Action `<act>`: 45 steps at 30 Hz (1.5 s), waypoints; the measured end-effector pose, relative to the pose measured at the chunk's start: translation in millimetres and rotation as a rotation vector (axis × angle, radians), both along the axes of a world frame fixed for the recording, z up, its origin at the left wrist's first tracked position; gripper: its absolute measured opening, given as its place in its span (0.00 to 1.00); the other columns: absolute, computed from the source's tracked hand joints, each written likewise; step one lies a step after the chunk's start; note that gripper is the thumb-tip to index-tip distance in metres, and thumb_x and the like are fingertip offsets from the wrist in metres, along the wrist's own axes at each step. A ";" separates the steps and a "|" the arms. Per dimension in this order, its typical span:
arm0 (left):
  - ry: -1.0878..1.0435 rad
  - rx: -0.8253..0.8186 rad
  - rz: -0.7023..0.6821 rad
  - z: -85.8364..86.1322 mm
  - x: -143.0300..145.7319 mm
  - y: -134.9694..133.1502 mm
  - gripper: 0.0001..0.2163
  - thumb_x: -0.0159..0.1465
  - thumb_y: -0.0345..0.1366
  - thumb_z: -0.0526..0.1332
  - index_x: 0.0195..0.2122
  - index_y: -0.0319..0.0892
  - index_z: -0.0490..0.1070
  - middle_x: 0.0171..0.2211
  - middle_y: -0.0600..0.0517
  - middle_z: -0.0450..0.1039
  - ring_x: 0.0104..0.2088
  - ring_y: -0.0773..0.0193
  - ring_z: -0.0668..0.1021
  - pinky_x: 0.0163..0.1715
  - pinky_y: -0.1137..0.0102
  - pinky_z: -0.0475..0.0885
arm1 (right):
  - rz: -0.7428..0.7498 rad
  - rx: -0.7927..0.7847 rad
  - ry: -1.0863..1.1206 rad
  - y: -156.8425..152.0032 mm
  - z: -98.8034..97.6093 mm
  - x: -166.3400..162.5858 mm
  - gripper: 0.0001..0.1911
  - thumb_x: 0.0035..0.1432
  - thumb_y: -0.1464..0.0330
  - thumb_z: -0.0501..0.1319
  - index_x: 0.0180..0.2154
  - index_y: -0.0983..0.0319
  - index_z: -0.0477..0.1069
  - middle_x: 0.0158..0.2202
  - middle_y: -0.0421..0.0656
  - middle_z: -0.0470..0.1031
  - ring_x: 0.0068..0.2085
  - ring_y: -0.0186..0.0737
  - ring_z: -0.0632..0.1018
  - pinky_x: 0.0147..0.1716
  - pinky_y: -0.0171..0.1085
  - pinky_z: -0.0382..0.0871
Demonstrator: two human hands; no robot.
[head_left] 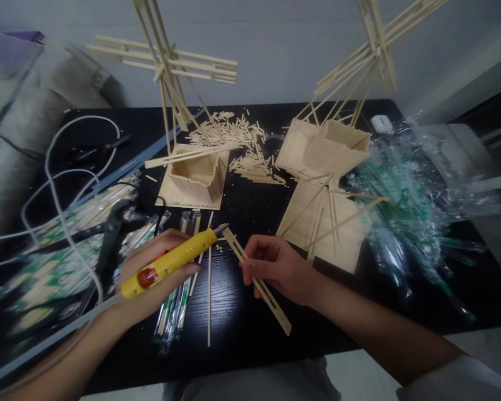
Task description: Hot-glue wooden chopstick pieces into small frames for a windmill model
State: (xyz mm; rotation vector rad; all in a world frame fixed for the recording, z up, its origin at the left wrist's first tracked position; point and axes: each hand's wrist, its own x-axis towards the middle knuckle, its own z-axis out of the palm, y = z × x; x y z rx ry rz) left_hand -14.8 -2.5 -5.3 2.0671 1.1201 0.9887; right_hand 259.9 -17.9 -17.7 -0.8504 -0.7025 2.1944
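On our left, a smooth white cable (60, 206) is looping over sticks (81, 245) sealed in clear, green-printed film and a black-handled tool (111, 236). Our left hand (148, 252) is gripping a yellow plastic glue gun (175, 262), the fingers wrapping its body and a long translucent rod (54, 345) trailing behind. Beyond it, a pale wooden box (196, 189) with ribbed walls and a jagged rim is sitting on a flat base, a cross of slim slatted blades (162, 69) rising behind. A scattered pile (234, 136) of short cut sticks is lying next to it, and one thin stick (209, 301) is lying nearer us on the black, faintly grained table (250, 348). Our right hand (281, 267) is pinching a narrow slotted wooden frame (280, 321) above the table, slanting it, its far end meeting the gun's metal tip; we cannot tell whether they are touching. Beyond that hand, a second ribbed box (317, 142) and a flat stick panel (346, 234) are standing near crinkled, glossy wrappers (409, 211) at the right.
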 end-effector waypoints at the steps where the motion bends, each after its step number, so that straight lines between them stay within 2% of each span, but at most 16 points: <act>1: 0.000 0.000 0.008 -0.6 0.4 -0.7 0.04 0.71 0.41 0.71 0.43 0.50 0.80 0.38 0.52 0.84 0.36 0.59 0.86 0.34 0.64 0.83 | 0.003 -0.006 0.003 0.4 0.5 -0.1 0.23 0.54 0.56 0.83 0.33 0.62 0.74 0.25 0.35 0.81 0.21 0.29 0.77 0.21 0.27 0.74; 6: -0.015 -0.064 -0.151 -2.6 2.3 -3.6 0.07 0.71 0.42 0.72 0.45 0.48 0.80 0.39 0.50 0.84 0.36 0.59 0.86 0.35 0.65 0.82 | -0.002 -0.011 0.018 2.3 4.2 -1.2 0.23 0.54 0.55 0.83 0.32 0.61 0.74 0.25 0.35 0.81 0.21 0.28 0.77 0.20 0.26 0.73; 11: 0.050 0.004 0.047 -3.0 0.2 -0.7 0.04 0.71 0.41 0.71 0.42 0.49 0.81 0.37 0.52 0.84 0.33 0.61 0.85 0.31 0.66 0.81 | -0.005 -0.007 -0.001 1.6 3.1 -1.6 0.24 0.52 0.55 0.84 0.32 0.61 0.75 0.25 0.35 0.81 0.21 0.29 0.76 0.20 0.27 0.74; 13: 0.055 0.026 0.029 -3.5 -0.1 0.5 0.04 0.70 0.40 0.71 0.41 0.48 0.81 0.37 0.53 0.84 0.33 0.62 0.85 0.30 0.67 0.81 | -0.001 -0.010 0.005 1.3 2.8 -1.1 0.24 0.53 0.55 0.83 0.32 0.61 0.75 0.25 0.35 0.81 0.21 0.29 0.77 0.20 0.27 0.74; 16: 0.041 0.008 -0.068 -3.4 1.2 0.7 0.04 0.70 0.38 0.72 0.43 0.48 0.80 0.38 0.52 0.85 0.35 0.60 0.86 0.33 0.67 0.83 | -0.002 -0.005 0.022 1.8 3.5 -0.5 0.23 0.54 0.55 0.83 0.32 0.61 0.74 0.25 0.36 0.81 0.21 0.29 0.77 0.19 0.27 0.73; 22: 0.064 0.079 0.103 2.2 2.8 -0.8 0.05 0.72 0.42 0.70 0.40 0.48 0.79 0.37 0.56 0.84 0.34 0.63 0.86 0.33 0.68 0.82 | -0.008 0.005 0.002 1.6 3.6 -0.4 0.24 0.54 0.55 0.83 0.32 0.61 0.74 0.25 0.36 0.81 0.21 0.29 0.76 0.21 0.28 0.73; 24: 0.032 0.071 0.113 2.7 1.8 -2.2 0.05 0.71 0.40 0.70 0.40 0.48 0.79 0.37 0.56 0.84 0.35 0.62 0.86 0.34 0.67 0.82 | -0.007 0.002 -0.004 1.2 3.1 -0.1 0.24 0.54 0.55 0.83 0.32 0.61 0.74 0.25 0.36 0.80 0.22 0.29 0.76 0.21 0.28 0.73; 27: 0.027 0.035 -0.024 -0.6 0.9 -4.7 0.05 0.70 0.39 0.72 0.42 0.47 0.80 0.40 0.53 0.84 0.37 0.60 0.86 0.36 0.67 0.83 | 0.007 -0.004 -0.003 0.8 1.8 0.1 0.24 0.55 0.54 0.82 0.33 0.61 0.74 0.26 0.36 0.80 0.22 0.30 0.77 0.21 0.28 0.73; 29: 0.016 -0.003 -0.129 -4.2 2.1 -6.3 0.07 0.71 0.42 0.72 0.45 0.46 0.80 0.40 0.50 0.84 0.37 0.60 0.86 0.36 0.68 0.82 | 0.008 -0.008 0.003 0.8 0.3 -0.1 0.24 0.55 0.54 0.82 0.33 0.61 0.75 0.26 0.35 0.80 0.22 0.29 0.76 0.22 0.28 0.73; 32: -0.027 -0.032 -0.181 -7.5 5.0 -7.5 0.10 0.71 0.47 0.72 0.44 0.47 0.80 0.39 0.50 0.83 0.36 0.61 0.85 0.34 0.69 0.82 | 0.006 -0.031 0.027 0.9 -3.0 -0.2 0.24 0.54 0.54 0.83 0.33 0.61 0.75 0.26 0.35 0.79 0.23 0.29 0.76 0.22 0.28 0.73; 35: -0.012 -0.021 -0.117 -5.5 5.7 -5.6 0.08 0.71 0.45 0.72 0.43 0.48 0.80 0.39 0.51 0.84 0.36 0.61 0.85 0.34 0.68 0.82 | 0.037 -0.053 0.066 1.1 -6.4 0.6 0.23 0.56 0.54 0.82 0.35 0.62 0.76 0.27 0.35 0.79 0.22 0.28 0.76 0.21 0.27 0.71; 38: 0.046 -0.003 0.052 -2.0 3.4 -2.2 0.07 0.71 0.44 0.72 0.42 0.48 0.81 0.38 0.54 0.85 0.35 0.60 0.85 0.34 0.67 0.81 | 0.053 -0.052 0.098 1.8 -7.4 1.4 0.22 0.58 0.55 0.81 0.36 0.62 0.77 0.26 0.35 0.79 0.21 0.27 0.75 0.21 0.26 0.70; 40: 0.076 -0.012 0.156 -1.6 1.5 -0.7 0.08 0.71 0.46 0.71 0.41 0.48 0.81 0.36 0.55 0.84 0.31 0.61 0.84 0.29 0.67 0.79 | 0.052 -0.043 0.096 2.3 -6.2 1.4 0.23 0.57 0.54 0.82 0.36 0.62 0.77 0.26 0.34 0.78 0.21 0.27 0.75 0.21 0.26 0.71; 42: 0.086 -0.062 0.199 -3.2 -0.1 0.2 0.09 0.71 0.48 0.70 0.41 0.48 0.81 0.34 0.55 0.83 0.28 0.63 0.82 0.24 0.69 0.75 | 0.047 -0.041 0.061 2.6 -3.9 0.9 0.24 0.55 0.53 0.82 0.35 0.62 0.76 0.26 0.34 0.78 0.22 0.27 0.76 0.23 0.27 0.72; 45: 0.048 -0.182 0.226 -6.7 -0.8 1.6 0.12 0.71 0.49 0.69 0.40 0.47 0.81 0.31 0.54 0.81 0.26 0.63 0.81 0.23 0.69 0.75 | 0.020 -0.038 -0.018 2.2 -0.5 -0.6 0.24 0.53 0.54 0.84 0.34 0.62 0.76 0.27 0.35 0.80 0.23 0.28 0.78 0.25 0.28 0.74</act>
